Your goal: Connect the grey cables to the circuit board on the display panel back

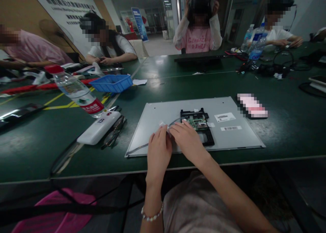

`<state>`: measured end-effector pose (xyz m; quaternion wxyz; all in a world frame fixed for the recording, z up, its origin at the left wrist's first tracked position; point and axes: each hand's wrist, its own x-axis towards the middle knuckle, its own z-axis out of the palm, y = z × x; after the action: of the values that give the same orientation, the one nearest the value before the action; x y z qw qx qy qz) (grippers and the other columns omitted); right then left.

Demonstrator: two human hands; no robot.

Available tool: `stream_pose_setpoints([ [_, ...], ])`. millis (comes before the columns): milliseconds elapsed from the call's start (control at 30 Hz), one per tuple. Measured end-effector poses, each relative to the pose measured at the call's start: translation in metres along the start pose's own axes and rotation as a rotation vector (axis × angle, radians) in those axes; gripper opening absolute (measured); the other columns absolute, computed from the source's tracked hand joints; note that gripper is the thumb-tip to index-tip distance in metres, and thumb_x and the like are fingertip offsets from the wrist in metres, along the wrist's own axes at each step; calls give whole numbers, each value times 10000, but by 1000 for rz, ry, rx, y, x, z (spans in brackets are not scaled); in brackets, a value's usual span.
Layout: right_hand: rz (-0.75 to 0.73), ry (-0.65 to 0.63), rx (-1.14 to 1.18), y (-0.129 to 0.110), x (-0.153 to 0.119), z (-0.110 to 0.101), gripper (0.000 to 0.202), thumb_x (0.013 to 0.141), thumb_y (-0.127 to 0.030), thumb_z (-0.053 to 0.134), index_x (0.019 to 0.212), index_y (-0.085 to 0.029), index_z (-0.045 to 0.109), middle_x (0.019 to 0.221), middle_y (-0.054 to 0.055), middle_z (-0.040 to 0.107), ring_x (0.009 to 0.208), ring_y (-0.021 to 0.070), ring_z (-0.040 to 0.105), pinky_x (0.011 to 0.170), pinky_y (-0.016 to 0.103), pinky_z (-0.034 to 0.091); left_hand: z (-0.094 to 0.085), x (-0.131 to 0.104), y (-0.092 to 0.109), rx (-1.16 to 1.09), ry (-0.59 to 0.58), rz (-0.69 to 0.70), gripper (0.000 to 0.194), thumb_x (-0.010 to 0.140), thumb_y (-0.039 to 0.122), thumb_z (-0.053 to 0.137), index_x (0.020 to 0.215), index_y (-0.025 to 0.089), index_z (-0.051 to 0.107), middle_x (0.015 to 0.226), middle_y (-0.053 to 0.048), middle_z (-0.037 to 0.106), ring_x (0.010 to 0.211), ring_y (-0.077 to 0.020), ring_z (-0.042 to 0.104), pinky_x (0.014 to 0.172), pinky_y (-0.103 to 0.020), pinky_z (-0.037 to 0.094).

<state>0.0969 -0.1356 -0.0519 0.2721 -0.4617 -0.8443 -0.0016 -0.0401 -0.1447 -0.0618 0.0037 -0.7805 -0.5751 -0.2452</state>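
A flat silver panel (pixel 224 138) lies on the green table, with a black frame holding a green circuit board (pixel 196 120) on it. A thin grey cable (pixel 139 148) runs over the panel's left part, passes under my fingers and reaches the board. My left hand (pixel 160 151) and my right hand (pixel 187 141) meet left of the board, fingertips pinched together at the cable and a small piece of whitish tape (pixel 163 123). The fingers partly hide what they hold. White labels (pixel 225 117) show on the panel's right side.
Left of the panel are a white power bank (pixel 99 128), folded glasses (pixel 113 133), a water bottle (pixel 78 92) and a blue tray (pixel 112 83). A pixelated phone-like object (pixel 252 105) lies to the right. Several people sit around the green table (pixel 178 85).
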Motion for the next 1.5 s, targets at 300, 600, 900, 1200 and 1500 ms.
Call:
stream_pose_setpoints([
  [300, 71, -26, 30, 1, -2, -2, 214, 909, -100, 451, 951, -156, 653, 970, 92, 690, 1045, 208, 578, 1094, 402, 302, -1, -3, 2, 55, -56, 23, 405, 916, 132, 326, 1306, 157, 436, 1336, -126, 540, 1288, -246, 452, 1092, -471, 296],
  [600, -5, -9, 33, -4, -12, 6, 201, 895, -92, 454, 983, -129, 631, 1019, 103, 664, 1042, 209, 569, 1056, 373, 358, -3, -6, 6, 56, -52, 3, 383, 908, 109, 344, 1237, 178, 529, 1291, -98, 583, 1243, -236, 496, 1090, -481, 297],
  [900, -136, -100, 145, 0, -19, -4, 296, 892, -218, 507, 1162, -127, 586, 1172, 119, 646, 1194, 215, 517, 1116, 418, 281, 2, 1, -3, -73, -20, -13, 345, 911, 107, 367, 1183, 116, 579, 1220, -123, 613, 1155, -223, 552, 1044, -398, 400],
  [1200, -96, -154, 175, -3, -26, -10, 572, 837, -383, 601, 1297, -61, 494, 1284, 169, 581, 1258, 255, 470, 1143, 429, 240, -1, 15, -2, -63, -90, -108, 308, 916, 147, 413, 1184, 147, 564, 1143, -120, 660, 1072, -239, 623, 950, -383, 472],
  [1500, -57, -162, 118, -9, -33, -16, 446, 869, -307, 576, 1239, -61, 541, 1269, 165, 593, 1224, 242, 505, 1127, 407, 287, -4, 15, -4, -25, -100, -129, 338, 887, 217, 510, 1221, 166, 493, 1072, -125, 673, 1016, -267, 647, 874, -392, 505],
])
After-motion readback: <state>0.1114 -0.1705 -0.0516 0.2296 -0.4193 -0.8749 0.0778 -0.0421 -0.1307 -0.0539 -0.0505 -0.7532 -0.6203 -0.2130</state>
